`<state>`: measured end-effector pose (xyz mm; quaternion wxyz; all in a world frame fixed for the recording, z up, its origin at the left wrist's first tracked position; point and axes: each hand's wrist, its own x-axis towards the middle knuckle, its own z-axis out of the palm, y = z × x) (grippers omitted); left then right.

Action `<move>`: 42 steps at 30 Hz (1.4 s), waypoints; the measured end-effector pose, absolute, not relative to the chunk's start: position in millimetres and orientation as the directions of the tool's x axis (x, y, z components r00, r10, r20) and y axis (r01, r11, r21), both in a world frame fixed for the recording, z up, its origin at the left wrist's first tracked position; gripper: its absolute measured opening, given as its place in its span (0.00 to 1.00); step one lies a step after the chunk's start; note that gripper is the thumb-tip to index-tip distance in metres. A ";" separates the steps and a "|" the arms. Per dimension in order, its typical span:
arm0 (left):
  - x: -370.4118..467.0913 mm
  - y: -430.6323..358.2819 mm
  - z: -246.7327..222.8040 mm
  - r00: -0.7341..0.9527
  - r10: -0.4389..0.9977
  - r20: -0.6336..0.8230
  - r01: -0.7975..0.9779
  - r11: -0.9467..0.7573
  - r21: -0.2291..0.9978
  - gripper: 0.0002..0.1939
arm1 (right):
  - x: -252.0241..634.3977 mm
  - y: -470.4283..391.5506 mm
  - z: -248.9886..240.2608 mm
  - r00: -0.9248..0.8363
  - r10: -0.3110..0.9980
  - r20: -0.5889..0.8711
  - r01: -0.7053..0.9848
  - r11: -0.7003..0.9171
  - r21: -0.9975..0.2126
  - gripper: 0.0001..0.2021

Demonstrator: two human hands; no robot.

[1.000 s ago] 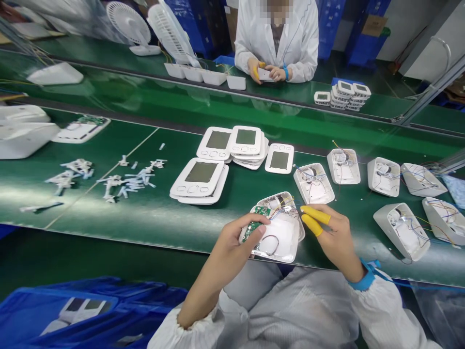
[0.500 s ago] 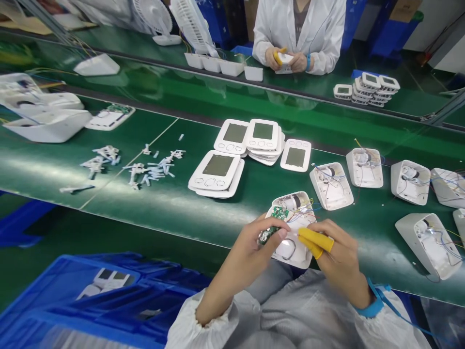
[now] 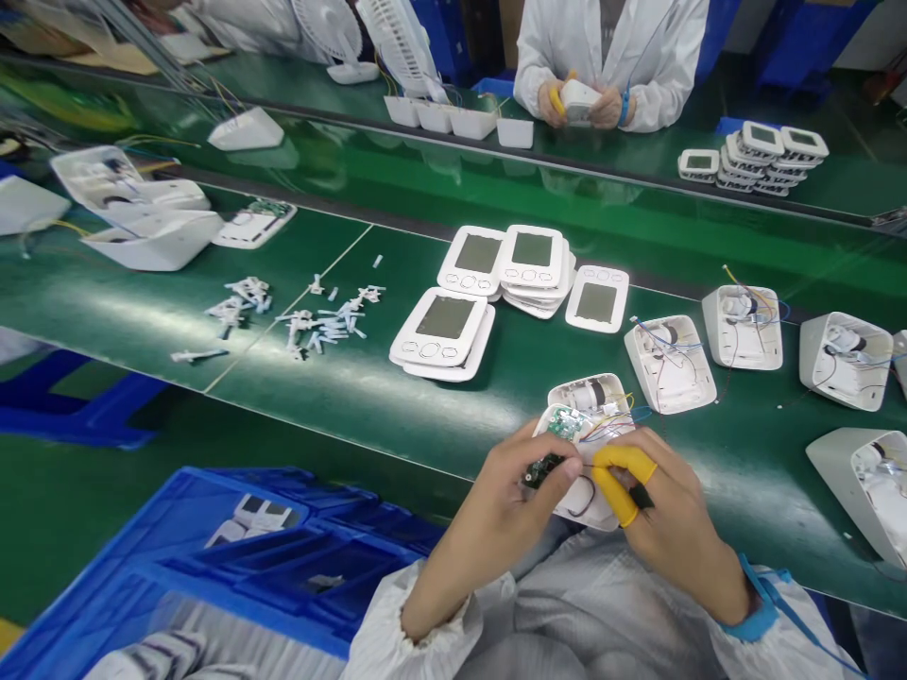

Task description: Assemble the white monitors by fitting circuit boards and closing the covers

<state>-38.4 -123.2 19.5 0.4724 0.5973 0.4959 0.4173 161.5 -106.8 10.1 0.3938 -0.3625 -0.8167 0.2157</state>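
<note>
My left hand [image 3: 521,491] is closed on the near side of a white display panel [image 3: 601,515], turned back-up with a green circuit board [image 3: 565,422] on it. Its thumb and index finger meet over the board's lower part. My right hand [image 3: 662,505] wears yellow finger cots on two fingers. Its thumb and index tips pinch a thin wire beside the left fingertips; the wire's end is hidden. Just beyond the panel lies an open white housing [image 3: 582,390] with a motor and coloured wires. A dark curved wire [image 3: 585,498] loops over the panel.
Display panels [image 3: 443,326] lie stacked beyond my hands. Several open white housings [image 3: 670,368] with wires stand to the right. Small white plastic parts [image 3: 333,321] are scattered to the left. A blue crate [image 3: 177,529] sits below the bench edge. Across the bench, a co-worker's hands [image 3: 577,102] hold a white device.
The view has swung, so the bench things appear farther right. My right fingers have parted more, with the thumb lower, while the tips stay by the left fingertips. The left hand keeps its hold.
</note>
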 end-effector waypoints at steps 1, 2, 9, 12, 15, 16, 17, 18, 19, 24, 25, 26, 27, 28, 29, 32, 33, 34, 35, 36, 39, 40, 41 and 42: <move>-37.3 -123.4 19.7 0.150 0.988 0.034 0.196 -0.064 0.978 0.08 | 159.8 -106.9 8.9 -0.416 0.743 0.524 0.447 0.669 -0.594 0.06; -35.9 -123.6 20.1 0.143 0.989 0.035 0.191 -0.062 0.980 0.08 | 158.2 -107.1 7.7 -0.408 0.723 0.557 0.469 0.690 -0.552 0.07; -30.1 -124.7 24.0 0.129 0.991 0.025 0.140 -0.043 0.989 0.12 | 153.7 -110.8 5.3 -0.369 0.662 0.653 0.451 0.741 -0.497 0.10; -28.8 -125.0 23.9 0.127 0.991 0.036 0.136 -0.053 0.989 0.12 | 153.2 -113.4 3.7 -0.327 0.661 0.675 0.454 0.736 -0.501 0.10; -27.4 -126.1 22.6 0.113 0.993 0.032 0.130 -0.047 0.990 0.12 | 151.8 -115.7 2.7 -0.317 0.663 0.678 0.468 0.731 -0.496 0.12; -27.4 -126.7 22.0 0.110 0.994 0.027 0.126 -0.041 0.991 0.13 | 151.4 -116.3 2.9 -0.312 0.664 0.679 0.472 0.729 -0.496 0.12; -27.7 -127.5 21.3 0.107 0.994 0.022 0.120 -0.035 0.992 0.13 | 150.9 -116.8 3.4 -0.304 0.668 0.679 0.472 0.725 -0.501 0.12; -28.3 -128.2 20.5 0.101 0.995 0.018 0.117 -0.030 0.993 0.13 | 150.5 -117.2 4.0 -0.296 0.676 0.675 0.469 0.719 -0.513 0.13; -29.2 -129.1 19.7 0.094 0.995 0.013 0.113 -0.024 0.993 0.13 | 150.2 -117.5 4.7 -0.289 0.688 0.666 0.466 0.709 -0.530 0.12; -32.2 -133.7 16.9 0.057 0.996 -0.072 0.069 0.068 0.995 0.16 | 149.1 -120.4 5.1 -0.264 0.757 0.597 0.482 0.640 -0.599 0.10; -31.7 -134.6 16.8 0.050 0.994 -0.098 0.054 0.095 0.994 0.16 | 148.7 -121.3 4.4 -0.257 0.767 0.588 0.495 0.627 -0.602 0.10; -30.8 -135.5 16.6 0.040 0.992 -0.120 0.035 0.118 0.992 0.17 | 148.3 -122.1 3.5 -0.248 0.777 0.579 0.508 0.613 -0.605 0.10; -29.6 -136.2 16.5 0.030 0.989 -0.142 0.011 0.141 0.990 0.19 | 147.8 -122.8 2.6 -0.240 0.787 0.568 0.519 0.599 -0.610 0.09; -28.2 -136.9 16.3 0.022 0.986 -0.166 -0.021 0.166 0.986 0.22 | 147.3 -123.4 1.7 -0.233 0.797 0.557 0.527 0.585 -0.617 0.09; -26.8 -137.6 16.0 0.018 0.982 -0.190 -0.057 0.191 0.980 0.25 | 146.8 -123.8 0.9 -0.227 0.808 0.544 0.532 0.571 -0.625 0.09; -23.8 -138.9 14.6 0.015 0.971 -0.238 -0.122 0.238 0.964 0.30 | 145.5 -124.2 -1.4 -0.209 0.832 0.513 0.539 0.536 -0.650 0.10; -23.3 -139.2 14.1 0.010 0.971 -0.239 -0.119 0.239 0.964 0.30 | 145.2 -124.1 -2.0 -0.203 0.837 0.508 0.540 0.528 -0.656 0.11; -23.0 -139.4 13.5 0.000 0.973 -0.232 -0.108 0.230 0.967 0.30 | 145.1 -124.1 -2.6 -0.197 0.840 0.505 0.538 0.523 -0.661 0.11; -22.9 -139.5 13.0 -0.014 0.976 -0.220 -0.093 0.217 0.972 0.29 | 145.0 -124.2 -3.0 -0.193 0.842 0.503 0.536 0.520 -0.665 0.12; -23.0 -139.7 12.4 -0.026 0.978 -0.207 -0.079 0.204 0.976 0.28 | 144.9 -124.3 -3.2 -0.190 0.844 0.502 0.533 0.518 -0.669 0.12; -23.2 -140.4 10.6 -0.048 0.983 -0.176 -0.052 0.174 0.983 0.28 | 144.9 -124.9 -3.3 -0.189 0.849 0.493 0.525 0.512 -0.680 0.13; -23.2 -140.8 9.9 -0.050 0.984 -0.170 -0.045 0.167 0.985 0.28 | 144.9 -125.2 -3.1 -0.187 0.853 0.486 0.523 0.506 -0.686 0.13; -23.1 -141.1 9.2 -0.051 0.985 -0.165 -0.038 0.163 0.986 0.28 | 144.9 -125.5 -2.9 -0.184 0.859 0.478 0.520 0.498 -0.694 0.12; -22.9 -141.5 8.6 -0.053 0.986 -0.161 -0.031 0.159 0.987 0.27 | 145.0 -125.7 -2.7 -0.180 0.865 0.469 0.515 0.489 -0.704 0.12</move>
